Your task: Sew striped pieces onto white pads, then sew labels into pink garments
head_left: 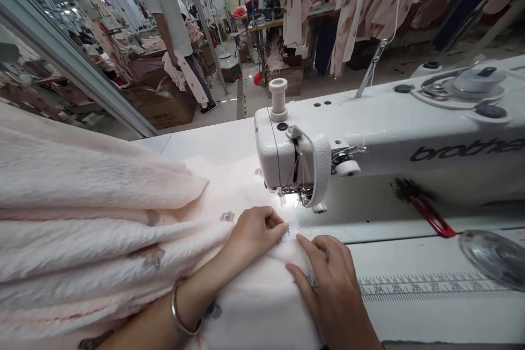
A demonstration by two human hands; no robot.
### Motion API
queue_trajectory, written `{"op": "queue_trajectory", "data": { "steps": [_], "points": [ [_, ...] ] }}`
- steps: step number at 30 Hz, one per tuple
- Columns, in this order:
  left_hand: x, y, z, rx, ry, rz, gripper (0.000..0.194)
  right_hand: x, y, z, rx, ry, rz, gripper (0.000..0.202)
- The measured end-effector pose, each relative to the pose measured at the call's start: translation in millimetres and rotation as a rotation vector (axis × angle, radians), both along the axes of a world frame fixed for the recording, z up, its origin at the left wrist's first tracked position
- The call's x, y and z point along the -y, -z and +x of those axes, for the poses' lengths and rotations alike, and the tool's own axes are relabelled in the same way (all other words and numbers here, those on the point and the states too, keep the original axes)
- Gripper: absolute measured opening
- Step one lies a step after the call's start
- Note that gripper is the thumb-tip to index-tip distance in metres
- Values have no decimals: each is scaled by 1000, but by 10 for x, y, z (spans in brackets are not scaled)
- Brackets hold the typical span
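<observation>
Pale pink printed fabric (246, 306) spreads across the sewing table, bunched in thick folds on the left. My left hand (256, 229), a bangle on its wrist, is closed in a pinch at a small white label (289, 231) near the fabric's edge. Just to the right, my right hand (328, 279) rests on the cloth, thumb and index finger apart, its index fingertip close to the label. Directly beyond both hands is the needle area of a white sewing machine (287, 147), lit by a lamp. The fabric's edge runs up toward the presser foot.
Red-handled tool with a dark brush end (435, 213) lies under the machine arm. A clear, rounded object (494, 257) sits at right above a printed ruler scale (426, 286). Behind, a person (168, 16) stands holding cloth near a cardboard box (164, 104); pink garments (353, 5) hang beyond.
</observation>
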State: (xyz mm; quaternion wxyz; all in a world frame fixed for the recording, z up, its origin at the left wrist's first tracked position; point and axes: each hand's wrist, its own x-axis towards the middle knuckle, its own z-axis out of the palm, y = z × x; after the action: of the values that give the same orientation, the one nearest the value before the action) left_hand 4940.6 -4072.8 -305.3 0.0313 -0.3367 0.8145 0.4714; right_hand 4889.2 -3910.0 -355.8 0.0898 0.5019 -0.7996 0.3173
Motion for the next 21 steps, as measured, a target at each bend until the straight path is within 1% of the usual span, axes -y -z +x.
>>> {"op": "queue_trajectory", "data": {
  "steps": [21],
  "points": [
    [14,-4,-26,41,41,-102,15,20,-16,-13,-32,-35,-45,31]
  ]
}}
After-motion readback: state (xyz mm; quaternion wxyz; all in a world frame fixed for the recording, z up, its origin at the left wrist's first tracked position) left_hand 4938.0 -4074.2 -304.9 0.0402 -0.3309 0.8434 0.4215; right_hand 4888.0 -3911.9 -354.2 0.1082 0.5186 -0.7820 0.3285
